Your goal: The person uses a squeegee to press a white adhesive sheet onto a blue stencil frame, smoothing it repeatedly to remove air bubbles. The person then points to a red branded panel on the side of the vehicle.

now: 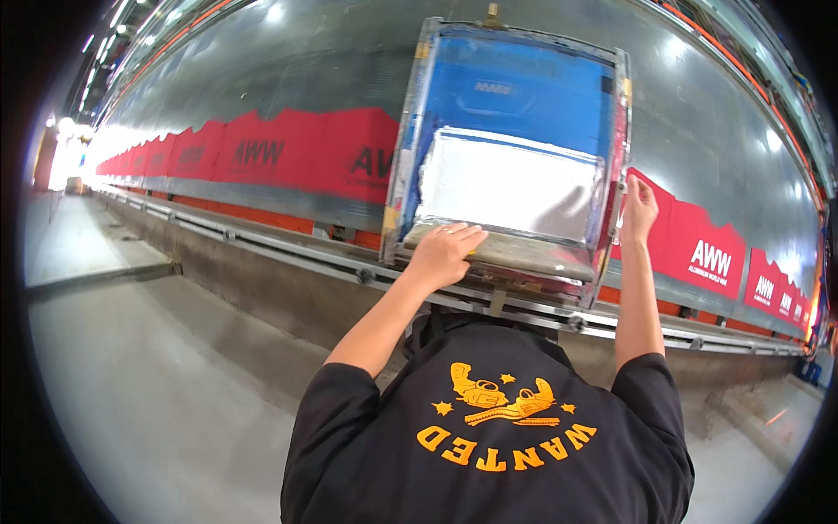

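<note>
A screen-printing frame [622, 124] with blue mesh lies before me, with a white area [510, 180] in its lower half. Across its near end runs a worn squeegee [537, 254]. My left hand [448, 254] is on the squeegee's left part, fingers laid over it and the thumb hidden. Just beyond the frame's right side is my right hand [639, 206], its fingers bent towards the thumb; whether it touches the frame's edge cannot be told. A shadow of a hand falls on the white area.
The frame stands over a long grey table surface [327, 72] bearing a row of red printed panels [255, 154]. A metal rail [314, 255] with round knobs follows the near edge, above a concrete ledge [249, 295]. Grey floor [163, 393] extends at left.
</note>
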Demonstrator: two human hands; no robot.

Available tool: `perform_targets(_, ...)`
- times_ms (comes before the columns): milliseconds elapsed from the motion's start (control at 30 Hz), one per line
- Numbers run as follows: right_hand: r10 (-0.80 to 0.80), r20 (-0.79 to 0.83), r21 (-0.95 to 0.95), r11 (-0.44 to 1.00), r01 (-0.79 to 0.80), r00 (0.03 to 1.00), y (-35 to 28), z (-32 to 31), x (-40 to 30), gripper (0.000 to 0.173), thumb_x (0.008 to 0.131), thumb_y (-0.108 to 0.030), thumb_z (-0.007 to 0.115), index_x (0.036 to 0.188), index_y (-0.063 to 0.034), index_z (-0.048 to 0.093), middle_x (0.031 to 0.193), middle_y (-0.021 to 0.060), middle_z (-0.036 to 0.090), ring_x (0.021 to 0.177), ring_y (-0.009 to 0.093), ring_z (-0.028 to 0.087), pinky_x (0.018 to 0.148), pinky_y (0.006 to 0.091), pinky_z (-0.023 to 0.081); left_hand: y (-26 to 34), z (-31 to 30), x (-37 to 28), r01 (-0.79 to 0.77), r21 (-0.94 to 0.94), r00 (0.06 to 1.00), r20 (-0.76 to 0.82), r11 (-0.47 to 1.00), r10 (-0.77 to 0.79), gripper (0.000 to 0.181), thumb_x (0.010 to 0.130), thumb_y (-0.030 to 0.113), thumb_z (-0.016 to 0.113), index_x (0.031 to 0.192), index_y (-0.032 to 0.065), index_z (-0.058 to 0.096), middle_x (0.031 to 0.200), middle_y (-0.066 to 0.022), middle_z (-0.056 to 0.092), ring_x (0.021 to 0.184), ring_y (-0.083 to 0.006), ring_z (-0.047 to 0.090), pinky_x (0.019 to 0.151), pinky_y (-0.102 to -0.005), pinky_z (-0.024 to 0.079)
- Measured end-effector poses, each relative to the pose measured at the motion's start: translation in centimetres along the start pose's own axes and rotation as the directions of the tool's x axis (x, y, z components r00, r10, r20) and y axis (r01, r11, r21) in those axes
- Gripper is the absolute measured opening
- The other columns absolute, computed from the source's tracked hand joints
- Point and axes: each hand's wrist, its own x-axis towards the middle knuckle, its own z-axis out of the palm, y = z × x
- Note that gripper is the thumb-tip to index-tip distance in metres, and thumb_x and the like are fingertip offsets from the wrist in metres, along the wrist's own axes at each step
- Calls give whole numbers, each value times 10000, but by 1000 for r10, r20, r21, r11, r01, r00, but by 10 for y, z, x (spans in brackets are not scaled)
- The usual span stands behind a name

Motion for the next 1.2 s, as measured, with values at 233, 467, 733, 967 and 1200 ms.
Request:
perform_targets(233, 83, 5, 55, 995, -84, 996, 45, -3, 1, 261, 1053, -265, 741, 1117, -13, 751, 800, -46, 646, 660, 26, 511, 587, 227, 407, 9, 9, 9, 73, 90, 990, 112, 993, -83, 671, 764, 52, 734, 1428, 122, 675, 1457, -73, 689, 1356, -294, 633, 1128, -446, 503)
perform_targets(467, 56, -15, -85, 995, -57, 998, 52, -7, 7, 298, 1028, -276, 749, 1153, -5, 748, 896, -12, 702, 801, 80, 609, 735, 269, 500, 13, -8, 16, 32, 67, 976, 211, 997, -45, 609, 815, 78, 739, 1419, 99, 666, 1470, -106, 675, 1352, -334, 633, 1121, -456, 517)
perform_targets(733, 43, 27, -338, 941, -31, 999, 34, -4, -5, 315, 1015, -333, 742, 1174, -62, 753, 935, 22, 720, 866, 121, 646, 813, 305, 525, -20, -58, 117, -2, 52, 993, 116, 999, -4, 499, 787, 56, 722, 1279, 121, 773, 1281, -90, 777, 1120, -308, 754, 949, -431, 614)
perform_targets(967, 118, 29, -340, 935, -101, 993, 52, -2, 0, 330, 1017, -376, 731, 1161, -80, 752, 926, 31, 711, 847, 115, 627, 796, 307, 525, -46, -67, 216, 42, 79, 973, 224, 996, -59, 337, 903, 199, 739, 1232, 161, 801, 1111, -127, 803, 989, -360, 761, 871, -463, 598)
perform_targets(1200, 92, 36, -353, 933, -74, 995, 19, -3, 7, 533, 1003, -467, 766, 1261, -3, 708, 965, 53, 723, 935, 181, 661, 852, 355, 530, -73, -87, 237, 80, 165, 934, 331, 983, -132, 272, 899, 335, 780, 1113, 173, 826, 961, -130, 805, 930, -342, 769, 848, -465, 604)
